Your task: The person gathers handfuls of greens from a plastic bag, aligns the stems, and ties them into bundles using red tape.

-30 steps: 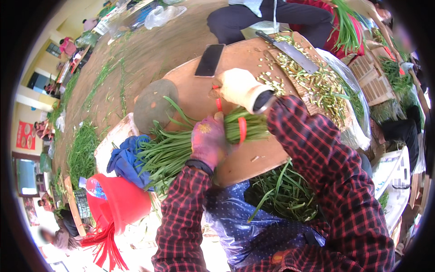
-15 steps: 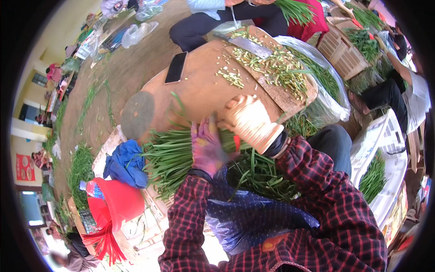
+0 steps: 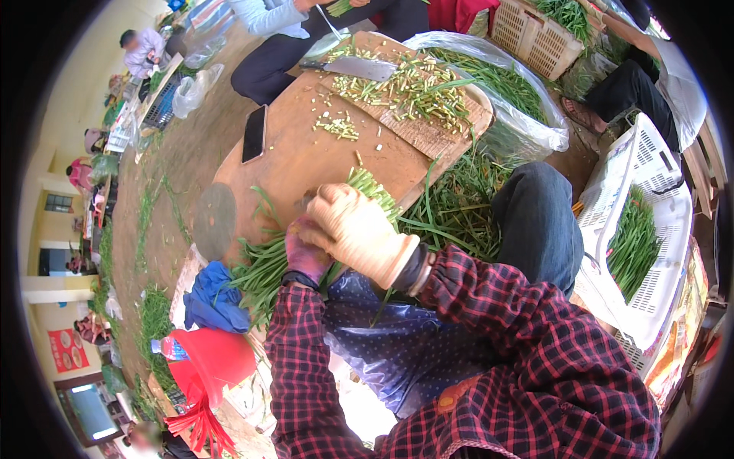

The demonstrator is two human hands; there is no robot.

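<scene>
A bunch of long green chives (image 3: 262, 277) lies across my lap at the near edge of the round wooden table (image 3: 294, 164). Its pale cut ends point up and right, and the leaf tips spread to the left. My left hand (image 3: 307, 249), in a purple-stained glove, is closed round the middle of the bunch. Against it, on top of the bunch, presses my right hand (image 3: 359, 229) in a cream glove with its fingers curled. Whatever those right fingers pinch is hidden. A blue patterned apron (image 3: 405, 329) covers my lap.
On the table lie a phone (image 3: 254, 134), a cleaver (image 3: 363, 68) and chopped stem ends on a board (image 3: 417, 130). To my left are a blue cloth (image 3: 214, 298) and a red bucket (image 3: 222, 356) with red strips. Loose greens (image 3: 466, 199) and a white crate (image 3: 665, 294) lie right. A person sits opposite.
My right hand has moved left and down onto my left hand. The left fingers, stretched out before, are now curled round the bunch. The bunch's cut ends now show; the view has shifted.
</scene>
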